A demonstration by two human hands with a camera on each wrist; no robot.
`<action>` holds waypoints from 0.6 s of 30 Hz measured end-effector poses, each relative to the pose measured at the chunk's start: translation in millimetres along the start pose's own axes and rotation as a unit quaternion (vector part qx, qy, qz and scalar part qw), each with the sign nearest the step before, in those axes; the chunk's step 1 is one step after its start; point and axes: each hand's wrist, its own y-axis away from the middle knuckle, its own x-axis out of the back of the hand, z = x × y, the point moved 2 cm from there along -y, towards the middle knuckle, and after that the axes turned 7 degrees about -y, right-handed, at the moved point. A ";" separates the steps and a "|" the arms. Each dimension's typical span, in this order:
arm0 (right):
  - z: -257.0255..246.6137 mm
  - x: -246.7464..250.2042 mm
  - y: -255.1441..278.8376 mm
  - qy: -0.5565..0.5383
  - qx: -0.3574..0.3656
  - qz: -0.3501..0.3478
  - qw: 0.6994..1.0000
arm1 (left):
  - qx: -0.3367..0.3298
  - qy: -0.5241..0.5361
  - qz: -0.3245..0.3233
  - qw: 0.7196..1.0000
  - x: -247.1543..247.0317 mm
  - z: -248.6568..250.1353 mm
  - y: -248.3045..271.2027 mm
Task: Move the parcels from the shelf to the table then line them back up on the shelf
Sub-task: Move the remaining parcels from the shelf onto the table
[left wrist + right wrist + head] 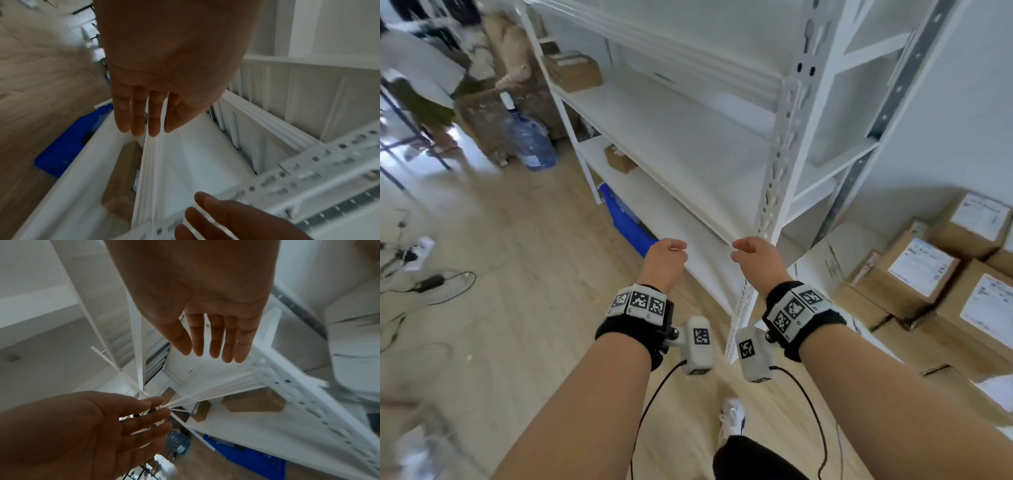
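Observation:
My two hands are held out side by side in front of the white metal shelf, and neither holds anything. The left hand and the right hand hover near the front edge of a lower board. The wrist views show straight, relaxed fingers on the left hand and the right hand. One brown parcel sits at the far left end of a higher board. A smaller parcel lies on the board below it, and it also appears in the left wrist view as a parcel. Labelled parcels are stacked to the right.
The shelf's perforated upright stands just right of my right hand. A blue crate lies under the bottom board. A water jug and a person are at the far left. Cables trail over the wooden floor.

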 end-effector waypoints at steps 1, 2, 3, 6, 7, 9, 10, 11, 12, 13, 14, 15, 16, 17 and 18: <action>-3.9 -10.8 -8.0 0.001 0.004 -0.008 1.000 | 0.001 0.004 0.010 1.000 7.7 -2.8 -7.1; -10.1 -26.7 -21.6 0.002 0.011 -0.020 1.000 | 0.005 0.009 0.020 1.000 19.3 -6.8 -18.6; -12.7 -33.8 -28.3 0.001 0.016 -0.026 1.000 | 0.007 0.013 0.023 1.000 23.9 -8.1 -24.1; -34.2 -76.6 -77.4 0.003 0.038 -0.052 0.998 | 0.019 0.028 0.061 0.998 55.8 -11.3 -65.2; -42.5 -88.8 -94.0 -0.001 0.042 -0.060 0.997 | 0.023 0.028 0.071 0.997 66.4 -10.2 -79.6; -57.3 -111.9 -124.6 -0.009 0.044 -0.074 0.996 | 0.031 0.019 0.083 0.996 85.6 -8.4 -106.8; -64.8 -123.0 -139.1 -0.012 0.044 -0.080 0.996 | 0.034 0.012 0.089 0.995 95.1 -6.6 -119.4; -72.3 -133.9 -152.3 -0.012 0.047 -0.090 0.995 | 0.038 0.010 0.096 0.995 105.1 -5.3 -131.4; -79.1 -145.1 -165.2 -0.007 0.049 -0.102 0.994 | 0.042 0.015 0.104 0.994 114.5 -4.6 -143.1; -86.9 -156.1 -177.6 0.002 0.054 -0.116 0.992 | 0.045 0.023 0.113 0.992 124.3 -4.2 -154.5; -94.3 -167.6 -190.7 0.010 0.058 -0.129 0.990 | 0.049 0.031 0.122 0.991 133.6 -4.7 -166.0; -101.6 -178.2 -201.5 0.018 0.062 -0.138 0.988 | 0.053 0.038 0.129 0.989 142.3 -6.2 -175.2; -108.5 -190.0 -211.8 0.022 0.065 -0.146 0.987 | 0.058 0.043 0.136 0.988 151.3 -8.2 -183.8; -115.7 -201.7 -220.7 0.023 0.068 -0.151 0.986 | 0.061 0.047 0.140 0.987 160.5 -10.1 -191.7; -122.5 -213.8 -229.0 0.023 0.070 -0.156 0.985 | 0.063 0.052 0.145 0.986 169.9 -12.9 -199.8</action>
